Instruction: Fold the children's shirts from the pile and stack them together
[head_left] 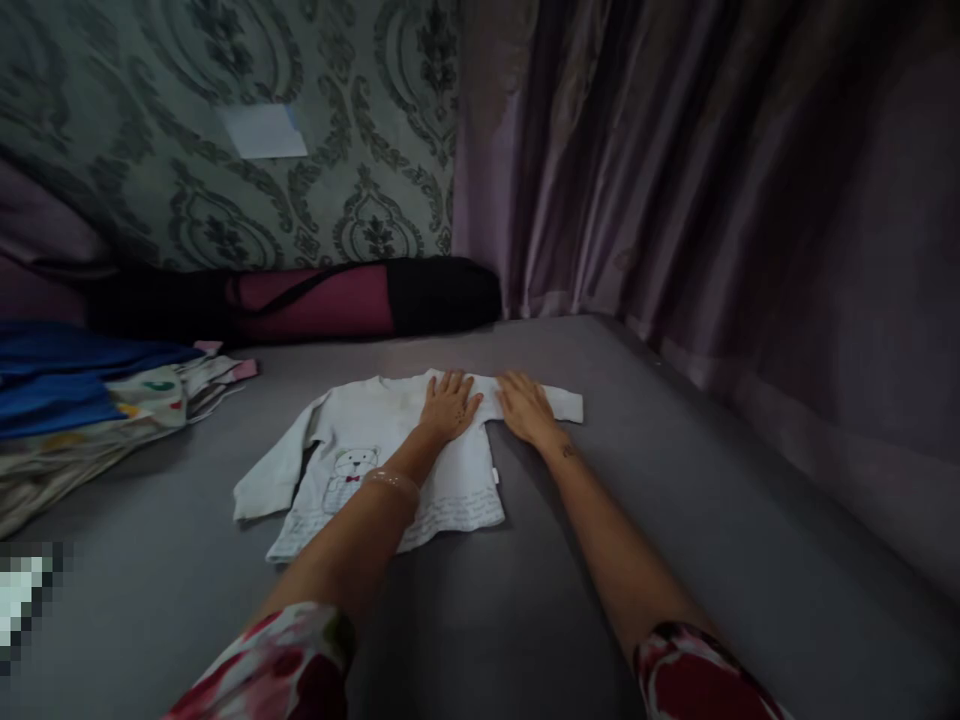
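Matt, soft-looking white cloth shirt (390, 410)

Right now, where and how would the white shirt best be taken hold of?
The white shirt lies flat, so probably pinch the cuff of the sleeve on the left, coming from the left: that sleeve juts outward, uncovered.

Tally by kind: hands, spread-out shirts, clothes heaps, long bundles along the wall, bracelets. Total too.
Left hand and right hand: 2 hands
Spread white shirt: 1
Clothes heap: 1 (its pieces overlap, so not counted singly)
Long black-and-maroon bundle: 1
Bracelet: 1
Total: 6
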